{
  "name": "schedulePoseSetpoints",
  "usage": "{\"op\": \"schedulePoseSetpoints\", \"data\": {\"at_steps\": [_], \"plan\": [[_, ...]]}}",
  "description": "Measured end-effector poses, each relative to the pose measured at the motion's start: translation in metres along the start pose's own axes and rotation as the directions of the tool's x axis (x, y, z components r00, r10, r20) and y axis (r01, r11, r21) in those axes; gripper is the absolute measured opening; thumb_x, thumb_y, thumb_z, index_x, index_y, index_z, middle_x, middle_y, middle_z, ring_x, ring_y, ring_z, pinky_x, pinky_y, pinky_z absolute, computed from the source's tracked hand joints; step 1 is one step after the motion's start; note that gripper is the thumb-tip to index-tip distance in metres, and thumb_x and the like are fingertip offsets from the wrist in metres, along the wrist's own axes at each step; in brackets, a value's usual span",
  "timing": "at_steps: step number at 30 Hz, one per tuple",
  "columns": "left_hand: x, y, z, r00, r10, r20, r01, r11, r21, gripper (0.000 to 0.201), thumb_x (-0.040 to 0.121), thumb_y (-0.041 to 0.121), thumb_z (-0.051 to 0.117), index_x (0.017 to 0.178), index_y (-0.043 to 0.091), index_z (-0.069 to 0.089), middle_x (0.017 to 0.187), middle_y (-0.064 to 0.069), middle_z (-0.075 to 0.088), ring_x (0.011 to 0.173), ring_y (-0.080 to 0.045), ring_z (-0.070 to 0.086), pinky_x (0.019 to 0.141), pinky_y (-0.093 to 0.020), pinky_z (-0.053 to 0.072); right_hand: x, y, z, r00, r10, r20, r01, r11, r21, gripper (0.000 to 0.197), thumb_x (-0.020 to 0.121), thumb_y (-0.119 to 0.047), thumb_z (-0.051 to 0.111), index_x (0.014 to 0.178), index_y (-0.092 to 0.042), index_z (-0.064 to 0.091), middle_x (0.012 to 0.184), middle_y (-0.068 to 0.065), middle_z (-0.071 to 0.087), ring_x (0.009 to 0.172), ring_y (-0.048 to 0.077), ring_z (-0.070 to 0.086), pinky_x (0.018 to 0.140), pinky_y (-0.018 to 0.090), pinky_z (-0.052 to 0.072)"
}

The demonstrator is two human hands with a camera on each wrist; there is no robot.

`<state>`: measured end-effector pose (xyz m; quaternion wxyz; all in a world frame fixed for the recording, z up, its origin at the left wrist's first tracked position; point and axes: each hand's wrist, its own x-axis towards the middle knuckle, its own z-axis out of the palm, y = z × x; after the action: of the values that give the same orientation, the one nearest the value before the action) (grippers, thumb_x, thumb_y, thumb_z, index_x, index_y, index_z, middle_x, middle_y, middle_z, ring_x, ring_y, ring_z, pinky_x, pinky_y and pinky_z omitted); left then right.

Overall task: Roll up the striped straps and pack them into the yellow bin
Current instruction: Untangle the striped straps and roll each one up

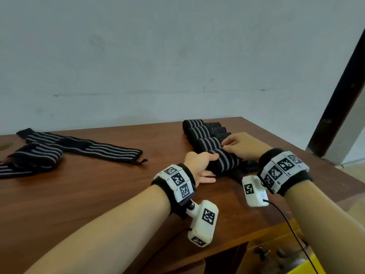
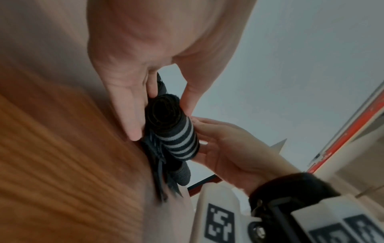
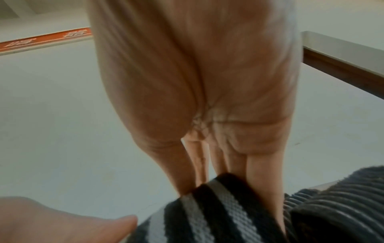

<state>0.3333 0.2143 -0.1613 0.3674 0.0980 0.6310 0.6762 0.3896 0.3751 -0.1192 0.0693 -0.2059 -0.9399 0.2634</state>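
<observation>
- Both hands are working one black roll of grey-striped elastic strap (image 1: 224,162) at the right side of the brown wooden table (image 1: 98,194).
- Left hand (image 1: 199,165) is gripping the roll's near end, thumb over the top and fingers (image 2: 133,115) underneath against the tabletop; I'd say that is to keep the coil from springing open.
- Right hand (image 1: 243,145) is reaching over from the other side, fingers (image 3: 261,177) curling down onto the striped cloth, pressing the wrap tight against the left hand's hold.
- From the left wrist view the spiral of the rolled end is showing plainly, and a loose tail with a thin dark cord (image 2: 160,166) is trailing below, so this roll is probably not quite finished.
- Behind it, a row of finished striped rolls (image 1: 203,133) is sitting side by side, touching, apparently parked there to be packed together.
- Over on the left, flat unrolled striped straps (image 1: 83,148) are lying crossed in a loose pile, well apart from the rolls; those are waiting their turn.
- Down at the lower right, below the table edge, a corner of the yellow plastic bin (image 1: 308,268) is just peeking in; whether anything is in it, I cannot tell.
- My read: rolling is well along, packing is to come.
</observation>
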Motion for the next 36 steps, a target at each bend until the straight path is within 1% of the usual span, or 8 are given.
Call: {"op": "schedulePoseSetpoints", "data": {"at_steps": [6, 11, 15, 22, 27, 30, 32, 36], "plan": [[0.006, 0.0, -0.005, 0.992, 0.091, -0.088, -0.065, 0.965, 0.256, 0.059, 0.09, 0.029, 0.081, 0.138, 0.005, 0.055, 0.132, -0.01, 0.064, 0.108, -0.026, 0.067, 0.065, -0.035, 0.06, 0.007, 0.0, 0.008, 0.997, 0.012, -0.08, -0.018, 0.998, -0.066, 0.015, 0.098, -0.019, 0.066, 0.11, -0.017, 0.074, 0.119, 0.006, 0.071, 0.105, 0.018, 0.062, 0.093, 0.028, 0.048], [0.007, 0.012, -0.013, 0.997, 0.078, -0.002, -0.07, 0.898, 0.434, 0.06, 0.096, 0.027, 0.074, 0.144, 0.001, 0.05, 0.135, -0.013, 0.06, 0.114, -0.028, 0.066, 0.088, -0.042, 0.062, 0.007, -0.016, 0.016, 0.988, 0.059, -0.141, -0.084, 0.98, -0.18, 0.01, 0.093, -0.011, 0.067, 0.097, -0.02, 0.071, 0.117, 0.008, 0.072, 0.106, 0.025, 0.067, 0.09, 0.031, 0.052], [-0.003, 0.034, -0.046, 0.994, 0.103, 0.038, -0.11, 0.89, 0.442, 0.062, 0.103, 0.038, 0.061, 0.152, 0.005, 0.043, 0.149, -0.01, 0.053, 0.111, -0.025, 0.066, 0.08, -0.038, 0.061, 0.015, -0.066, 0.017, 0.972, -0.065, -0.225, 0.007, 0.968, -0.25, 0.016, 0.088, -0.021, 0.066, 0.102, -0.023, 0.072, 0.107, 0.002, 0.072, 0.098, 0.026, 0.067, 0.087, 0.038, 0.057], [-0.036, 0.078, -0.188, 0.957, 0.218, -0.192, -0.11, 0.885, 0.452, 0.055, 0.101, 0.041, 0.064, 0.142, 0.008, 0.049, 0.126, -0.01, 0.062, 0.098, -0.024, 0.068, 0.068, -0.034, 0.059, 0.061, -0.208, 0.09, 0.967, -0.244, 0.076, 0.23, 0.961, 0.151, 0.029, 0.103, -0.025, 0.049, 0.104, -0.008, 0.072, 0.113, 0.01, 0.074, 0.105, 0.028, 0.07, 0.082, 0.041, 0.058], [-0.067, 0.083, -0.31, 0.808, 0.362, -0.464, -0.107, 0.866, 0.488, 0.02, 0.102, 0.021, 0.063, 0.117, 0.01, 0.069, 0.117, -0.009, 0.07, 0.089, -0.018, 0.071, 0.055, -0.024, 0.056, 0.084, -0.286, 0.158, 0.854, -0.36, 0.377, 0.426, 0.898, -0.107, 0.051, 0.108, -0.046, 0.042, 0.129, -0.006, 0.064, 0.123, 0.007, 0.063, 0.109, 0.026, 0.061, 0.098, 0.04, 0.049], [-0.089, 0.087, -0.374, 0.593, 0.486, -0.642, -0.234, 0.867, 0.44, 0.012, 0.097, 0.01, 0.062, 0.093, 0.017, 0.071, 0.106, -0.013, 0.077, 0.078, -0.017, 0.071, 0.059, -0.025, 0.053, 0.091, -0.313, 0.191, 0.808, -0.364, 0.463, 0.491, 0.85, -0.19, 0.05, 0.106, -0.049, 0.046, 0.137, -0.012, 0.061, 0.141, 0.006, 0.059, 0.124, 0.026, 0.056, 0.104, 0.037, 0.042], [-0.097, 0.086, -0.41, 0.526, 0.456, -0.718, -0.222, 0.888, 0.402, 0.009, 0.096, 0.015, 0.064, 0.089, 0.018, 0.069, 0.109, -0.013, 0.077, 0.087, -0.019, 0.07, 0.067, -0.027, 0.054, 0.092, -0.321, 0.211, 0.798, -0.342, 0.497, 0.504, 0.83, -0.238, 0.053, 0.105, -0.048, 0.051, 0.144, -0.013, 0.055, 0.148, 0.007, 0.055, 0.132, 0.026, 0.053, 0.106, 0.036, 0.041], [-0.099, 0.07, -0.447, 0.718, 0.193, -0.669, 0.038, 0.949, 0.314, 0.037, 0.092, 0.036, 0.073, 0.123, 0.016, 0.065, 0.126, -0.005, 0.067, 0.119, -0.025, 0.062, 0.097, -0.04, 0.052, 0.1, -0.323, 0.229, 0.809, -0.249, 0.533, 0.488, 0.79, -0.372, 0.081, 0.095, -0.053, 0.066, 0.157, -0.011, 0.035, 0.159, 0.011, 0.043, 0.142, 0.03, 0.046, 0.116, 0.044, 0.04]]}}
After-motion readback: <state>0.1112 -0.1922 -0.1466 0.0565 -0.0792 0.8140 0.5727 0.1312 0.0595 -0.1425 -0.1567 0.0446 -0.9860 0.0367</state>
